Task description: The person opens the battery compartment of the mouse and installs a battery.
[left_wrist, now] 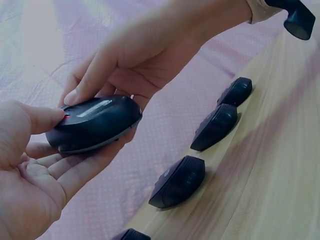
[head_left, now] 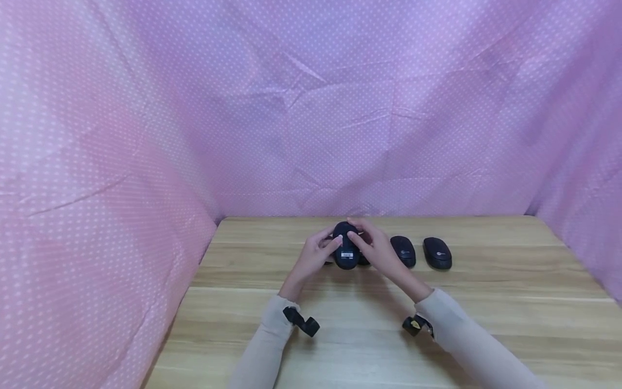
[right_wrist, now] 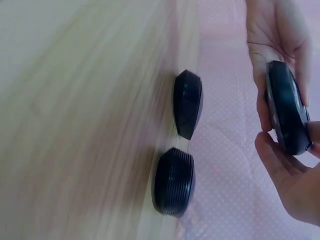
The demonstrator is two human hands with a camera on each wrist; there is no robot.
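Observation:
Both hands hold a black computer mouse (head_left: pixel 346 263) above the back of the table, its underside with a white label turned toward me. My left hand (head_left: pixel 311 259) grips its left side, thumb on the underside and fingers beneath, as the left wrist view shows. My right hand (head_left: pixel 383 253) grips the other side, its thumb also on the underside. A small red light (left_wrist: pixel 66 116) glows beside the left thumb. In the right wrist view the mouse (right_wrist: pixel 286 107) appears edge-on between the hands; its top face is mostly hidden.
On the wooden table (head_left: pixel 340 324), two black mice, one nearer (head_left: pixel 403 252) and one farther right (head_left: pixel 437 253), lie right of my right hand. Another mouse (head_left: pixel 363 260) is partly hidden behind that hand. A pink dotted cloth (head_left: pixel 311 135) hangs behind the table and along its sides.

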